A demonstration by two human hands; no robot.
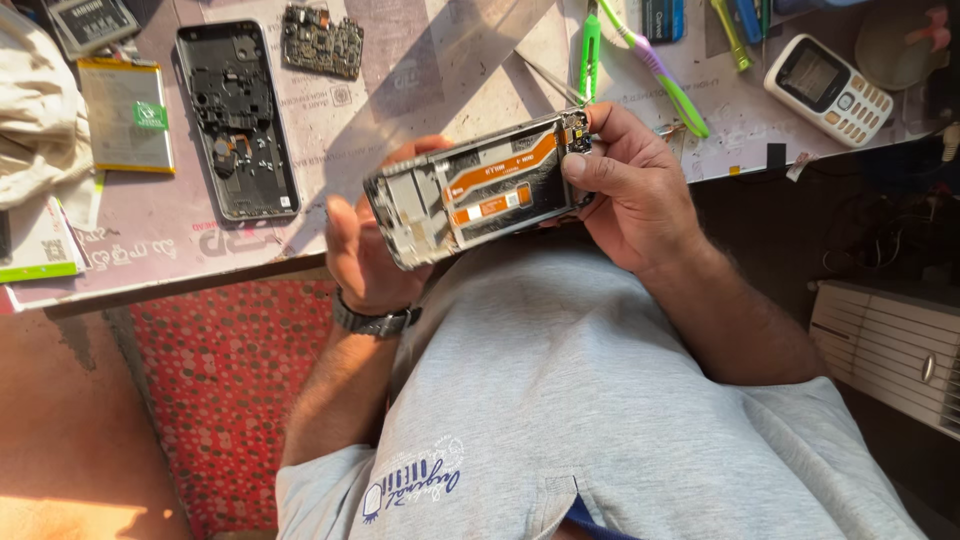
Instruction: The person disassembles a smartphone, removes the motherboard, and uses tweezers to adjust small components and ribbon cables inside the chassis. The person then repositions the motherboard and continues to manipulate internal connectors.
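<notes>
I hold an opened smartphone frame (pixel 480 190) between both hands, above my lap and just below the table edge. Its inside faces up, with orange flex cables across a dark middle and a bare metal end at the left. My left hand (pixel 362 250), with a dark wristwatch, cups the left end from beneath. My right hand (pixel 635 185) grips the right end, thumb pressed on the frame's lower right corner beside a small circuit part.
On the table lie a black phone back housing (pixel 238 120), a circuit board (pixel 320 42), a flat battery (pixel 126 115), tweezers (pixel 548 78), green and purple toothbrushes (pixel 660 70), and a white keypad phone (pixel 828 88). A cloth (pixel 30 110) sits far left; a ribbed white appliance (pixel 890 350) at right.
</notes>
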